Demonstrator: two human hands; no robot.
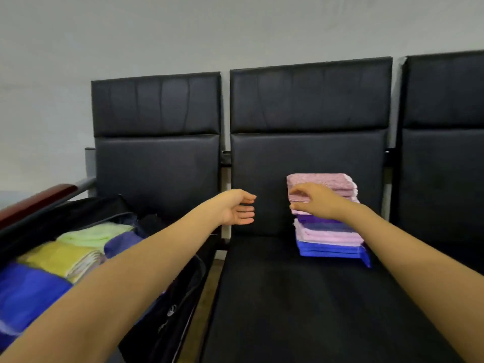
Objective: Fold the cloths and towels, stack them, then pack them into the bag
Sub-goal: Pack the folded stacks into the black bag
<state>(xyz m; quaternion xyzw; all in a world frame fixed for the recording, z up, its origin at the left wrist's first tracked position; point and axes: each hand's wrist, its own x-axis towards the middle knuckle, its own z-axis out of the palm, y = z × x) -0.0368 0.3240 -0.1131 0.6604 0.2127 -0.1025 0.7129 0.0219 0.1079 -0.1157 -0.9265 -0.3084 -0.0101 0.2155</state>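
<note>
A row of black padded seats (309,158) stands against a pale wall. On the left seat lies the open bag (86,209), dark, already part filled: a blue cloth (28,292) nearest the camera, a yellow one (60,258) behind it, a green one (97,234) further back and a purple one beside them, all folded. A reddish armrest (34,203) runs past the bag's far side.

On the middle seat, towards its back and right, sits the stack (330,234): blue cloths at the bottom, then pale pink and purple, with the pink cloths (322,179) on top. The edges are fairly even and the stack stands upright.

The right hand (317,200) is at the stack's upper left edge, thumb above and fingers curled under, gripping the pink cloths. The left hand (235,208) hangs in the air between bag and stack, palm turned to the stack, fingers relaxed and apart, holding nothing.

Folding and stacking look finished, so the step in hand is most likely packing: taking a batch off the stack for the bag. The next move probably calls for the left hand to close in on the free side, so the layers lift as one block without sliding or fanning, then a carry leftward to the space left in the bag.

No brand, label or writing can be read anywhere.
</note>
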